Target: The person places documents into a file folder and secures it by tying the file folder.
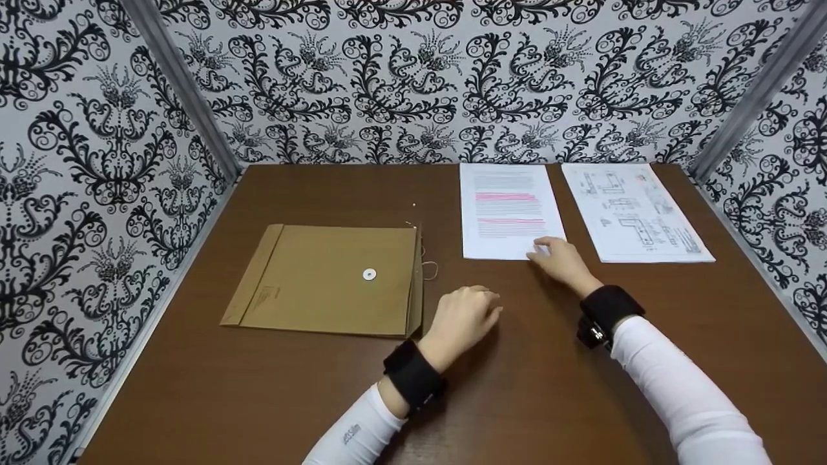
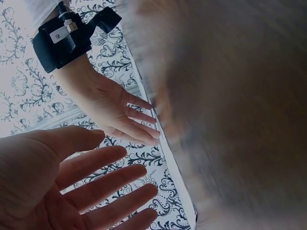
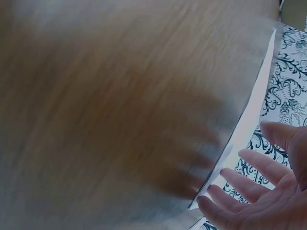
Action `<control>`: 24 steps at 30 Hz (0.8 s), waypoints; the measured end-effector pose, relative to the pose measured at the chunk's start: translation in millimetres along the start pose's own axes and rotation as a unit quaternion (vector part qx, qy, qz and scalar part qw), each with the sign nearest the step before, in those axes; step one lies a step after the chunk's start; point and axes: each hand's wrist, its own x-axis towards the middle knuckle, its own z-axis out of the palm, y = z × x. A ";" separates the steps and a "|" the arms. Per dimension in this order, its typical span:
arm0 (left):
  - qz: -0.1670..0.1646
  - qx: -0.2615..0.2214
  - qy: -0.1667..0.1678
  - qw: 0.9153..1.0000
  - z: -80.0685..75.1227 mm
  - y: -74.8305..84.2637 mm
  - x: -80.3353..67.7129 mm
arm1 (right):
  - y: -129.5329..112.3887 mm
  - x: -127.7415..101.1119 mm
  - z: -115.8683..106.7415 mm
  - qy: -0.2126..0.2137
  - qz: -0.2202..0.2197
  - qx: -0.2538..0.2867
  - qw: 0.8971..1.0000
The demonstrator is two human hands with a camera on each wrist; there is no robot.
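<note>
My right hand (image 1: 561,261) reaches to the near right corner of a stack of printed sheets (image 1: 510,248) with pink highlighted lines. In the right wrist view, the fingers (image 3: 247,184) are spread and fairly straight, with the fingertips right at the white edge of the paper (image 3: 247,127). My left hand (image 1: 462,316) hovers over the table between that stack and a brown envelope (image 1: 336,297). Its fingers (image 2: 112,184) are loosely extended in the left wrist view, holding nothing. The envelope lies flat with a white button (image 1: 369,274) and a loose string (image 1: 431,270) at its right side.
A second stack of sheets with technical drawings (image 1: 636,216) lies to the right of the highlighted pages. Both stacks lie at the far side of the brown table (image 1: 310,194). Patterned walls (image 1: 400,77) enclose the table at the back and sides.
</note>
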 end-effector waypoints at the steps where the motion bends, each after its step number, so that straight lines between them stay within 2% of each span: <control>1: 0.001 -0.001 -0.003 1.000 -0.4 -0.3 0.0 | 0.5 0.9 -0.1 -0.002 -0.003 -0.008 1.000; 9: 0.005 0.010 -0.033 0.999 -1.1 -6.1 -0.1 | 6.8 6.2 0.4 -0.030 -0.004 -0.074 0.997; 14: 0.022 0.040 -0.033 0.998 2.3 -12.2 0.2 | 6.9 8.1 -1.9 -0.041 -0.012 -0.105 0.994; 19: 0.029 0.065 -0.050 0.996 0.3 -15.9 -0.7 | 4.6 5.4 -4.2 -0.060 -0.006 -0.128 0.990; 24: 0.028 0.079 -0.077 0.994 -2.9 -19.3 -2.5 | 4.3 -1.3 -5.5 -0.071 -0.043 -0.163 0.983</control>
